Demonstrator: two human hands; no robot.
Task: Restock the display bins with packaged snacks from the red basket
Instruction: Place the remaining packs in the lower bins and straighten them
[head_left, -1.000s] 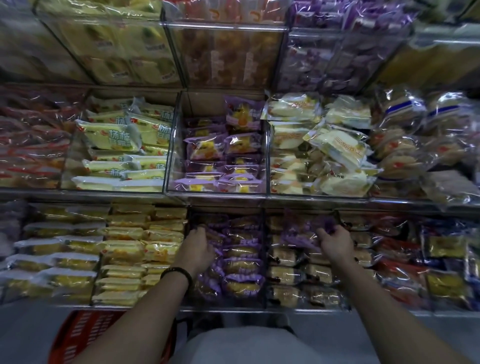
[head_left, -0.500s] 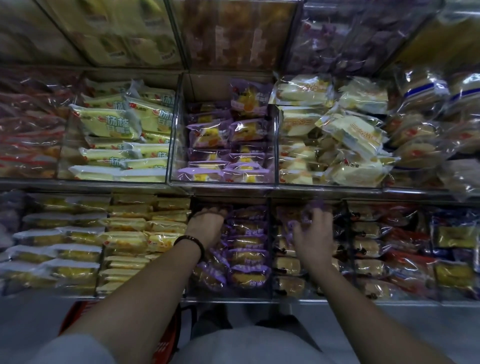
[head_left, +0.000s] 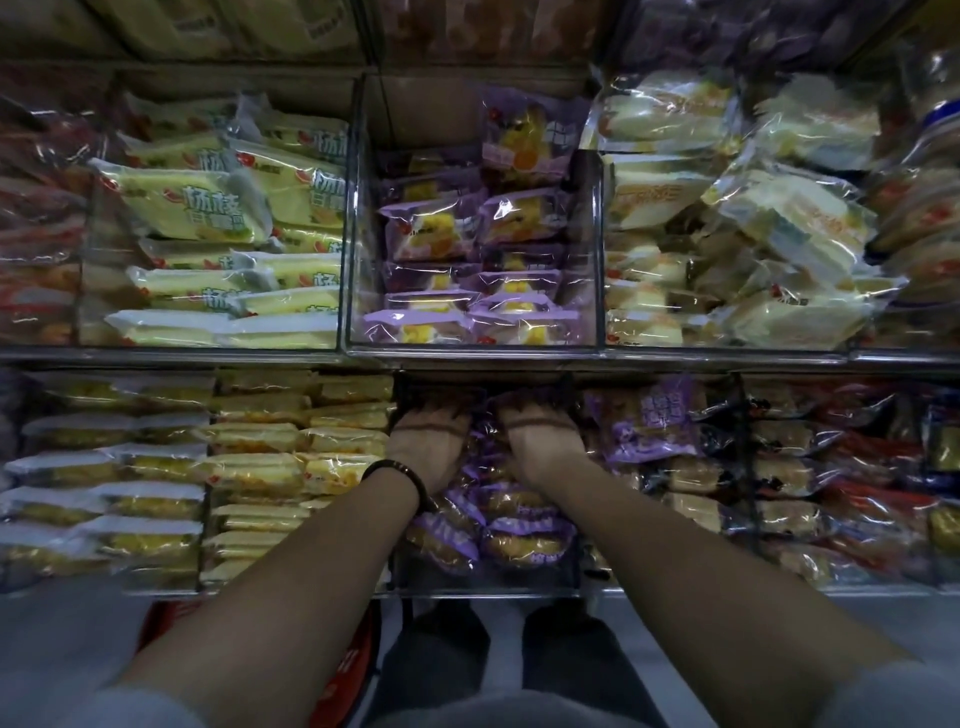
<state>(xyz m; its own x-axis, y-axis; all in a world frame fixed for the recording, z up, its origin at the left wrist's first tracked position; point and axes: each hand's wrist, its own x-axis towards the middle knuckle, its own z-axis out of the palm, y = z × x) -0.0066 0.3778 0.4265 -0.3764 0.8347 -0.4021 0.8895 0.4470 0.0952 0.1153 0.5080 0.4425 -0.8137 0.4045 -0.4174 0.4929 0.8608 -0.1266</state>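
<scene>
Purple-wrapped snacks (head_left: 524, 540) fill the middle bin (head_left: 488, 586) of the lower shelf, heaped rather than stacked. Both hands are sunk into its far end: the left hand (head_left: 428, 444), with a dark bracelet (head_left: 393, 472) at the wrist, and the right hand (head_left: 545, 441) just beside it. Their backs are up and their fingers run away under the lip of the upper shelf (head_left: 467, 358). That lip and its shadow hide the fingertips, so I cannot tell whether either hand pinches a packet or only presses flat on the pile. The likely trouble is crowding. The bin looks near full, and pushing more in at the far end could ride the near packets up over the front wall onto the floor, or crush the soft cakes inside their slick film. A packet could also slip over the divider into the bin to the right (head_left: 649, 421), where similar purple packs lie, so a mix-up would be easy to miss. The red basket (head_left: 358, 660) sits on the floor, near and to the left, mostly hidden behind the left forearm, so its stock cannot be judged. Half a second earlier the right hand was over that right-hand bin, apart from the left. It has since crossed the divider leftward and gone deeper, while the left hand has stayed at the far left of the middle bin.
</scene>
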